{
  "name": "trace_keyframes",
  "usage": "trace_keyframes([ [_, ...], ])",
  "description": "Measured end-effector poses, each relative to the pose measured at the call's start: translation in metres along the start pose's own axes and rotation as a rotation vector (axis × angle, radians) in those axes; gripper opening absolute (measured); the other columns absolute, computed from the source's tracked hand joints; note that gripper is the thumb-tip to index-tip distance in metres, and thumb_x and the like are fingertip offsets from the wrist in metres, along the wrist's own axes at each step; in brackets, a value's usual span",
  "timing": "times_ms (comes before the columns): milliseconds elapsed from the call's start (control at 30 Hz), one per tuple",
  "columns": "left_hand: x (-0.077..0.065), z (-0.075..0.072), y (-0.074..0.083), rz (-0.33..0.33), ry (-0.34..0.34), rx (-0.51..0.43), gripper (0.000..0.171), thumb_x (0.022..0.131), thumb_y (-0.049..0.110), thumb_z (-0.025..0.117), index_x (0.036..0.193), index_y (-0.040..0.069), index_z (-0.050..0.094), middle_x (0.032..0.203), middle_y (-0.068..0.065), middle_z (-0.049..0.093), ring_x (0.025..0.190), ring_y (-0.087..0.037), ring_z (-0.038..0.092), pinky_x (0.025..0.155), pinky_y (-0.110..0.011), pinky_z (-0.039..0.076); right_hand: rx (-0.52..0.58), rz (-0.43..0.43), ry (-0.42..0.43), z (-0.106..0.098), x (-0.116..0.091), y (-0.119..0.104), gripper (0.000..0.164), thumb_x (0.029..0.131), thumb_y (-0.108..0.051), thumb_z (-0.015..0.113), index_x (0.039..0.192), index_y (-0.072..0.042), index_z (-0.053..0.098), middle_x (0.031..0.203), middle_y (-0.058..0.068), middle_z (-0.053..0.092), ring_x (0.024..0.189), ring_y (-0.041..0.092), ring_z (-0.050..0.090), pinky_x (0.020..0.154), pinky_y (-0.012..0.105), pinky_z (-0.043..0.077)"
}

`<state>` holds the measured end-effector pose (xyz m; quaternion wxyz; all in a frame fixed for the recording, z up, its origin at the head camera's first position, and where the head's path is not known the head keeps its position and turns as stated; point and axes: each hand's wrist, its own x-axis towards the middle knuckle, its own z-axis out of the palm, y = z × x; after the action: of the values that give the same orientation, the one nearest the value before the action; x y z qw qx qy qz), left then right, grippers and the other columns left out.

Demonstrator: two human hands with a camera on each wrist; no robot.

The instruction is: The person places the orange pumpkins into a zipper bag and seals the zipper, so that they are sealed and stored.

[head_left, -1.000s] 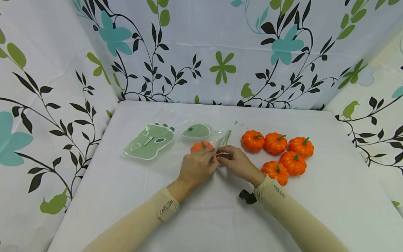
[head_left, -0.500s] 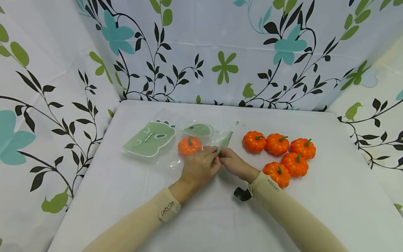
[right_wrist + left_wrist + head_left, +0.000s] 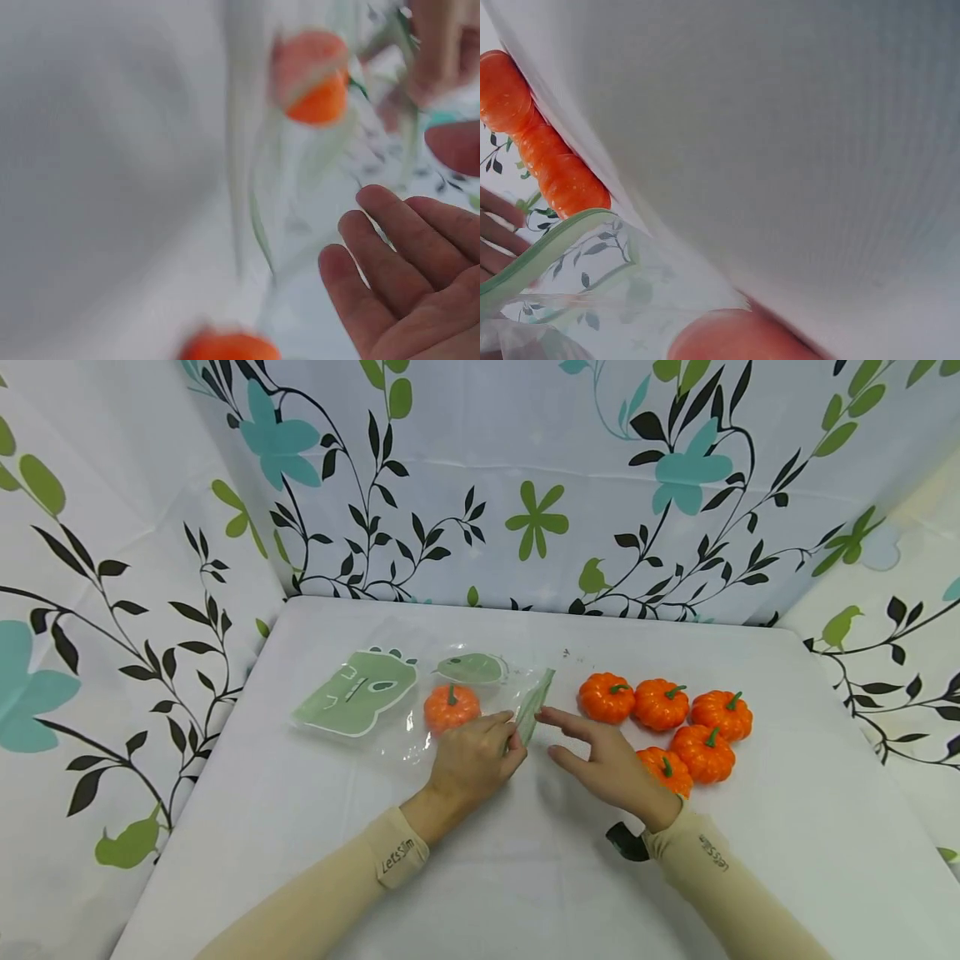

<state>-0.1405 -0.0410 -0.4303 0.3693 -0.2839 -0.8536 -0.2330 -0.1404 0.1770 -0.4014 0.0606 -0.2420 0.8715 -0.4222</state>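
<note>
A clear zip bag (image 3: 536, 702) with a green seal strip and green dinosaur prints lies on the table. Inside it sits one small orange toy pumpkin (image 3: 452, 707) with a green stem. My left hand (image 3: 474, 756) pinches the bag near the close end of its strip; in the left wrist view, the strip arches open beside a fingertip. Just right of that strip, my right hand (image 3: 603, 764) is held with thumb and fingers spread and nothing in them. The right wrist view shows its bare palm and straight fingers (image 3: 405, 240).
Several more orange pumpkins (image 3: 702, 752) stand grouped at the right, one partly hidden behind my right wrist. A dark wrist device (image 3: 628, 842) shows under the right sleeve. Patterned curtains (image 3: 487, 485) hang behind and beside the white table (image 3: 480, 893).
My right hand has let go of the bag's strip and moved right, its fingers opening out. My left hand shifted nearer, uncovering the pumpkin, and keeps its pinch.
</note>
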Motion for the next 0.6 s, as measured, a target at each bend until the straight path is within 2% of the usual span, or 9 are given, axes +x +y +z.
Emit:
trace_keyframes([
  [133,0.000,0.000,0.000,-0.003,0.004,0.001,0.008,0.076,0.007,0.069,0.079,0.004,0.075,0.091,-0.008,0.077,0.075,-0.020,0.075,0.057,-0.030,0.058,-0.139,-0.049,0.105,-0.028,-0.019,0.000,0.067,0.091,-0.021,0.076,0.152,-0.018,0.049,0.150,-0.001,0.052,0.138,0.025,0.047,0.108,0.057,0.041],
  [300,-0.001,0.001,0.000,-0.003,0.020,0.005,0.008,0.074,0.006,0.067,0.077,0.004,0.075,0.090,-0.007,0.077,0.074,-0.019,0.074,0.056,-0.031,0.058,-0.190,-0.043,0.171,-0.058,-0.033,-0.004,0.100,0.076,-0.026,0.090,0.158,-0.036,0.034,0.160,-0.008,0.035,0.146,0.024,0.034,0.108,0.065,0.036],
  [433,-0.002,0.002,0.002,0.003,0.020,0.006,0.007,0.073,0.006,0.069,0.076,0.004,0.074,0.089,-0.006,0.077,0.073,-0.019,0.074,0.055,-0.030,0.058,-0.256,-0.024,0.161,-0.075,-0.041,-0.009,0.120,0.066,-0.034,0.096,0.161,-0.037,0.022,0.164,-0.009,0.024,0.148,0.027,0.029,0.106,0.069,0.035],
  [600,-0.002,0.002,0.004,-0.001,0.001,0.011,0.005,0.072,0.005,0.070,0.074,0.005,0.074,0.090,-0.007,0.077,0.074,-0.019,0.074,0.053,-0.030,0.057,-0.351,0.050,0.091,-0.087,-0.051,-0.011,0.129,0.064,-0.049,0.093,0.163,-0.037,0.011,0.167,-0.007,0.014,0.149,0.033,0.027,0.102,0.069,0.038],
])
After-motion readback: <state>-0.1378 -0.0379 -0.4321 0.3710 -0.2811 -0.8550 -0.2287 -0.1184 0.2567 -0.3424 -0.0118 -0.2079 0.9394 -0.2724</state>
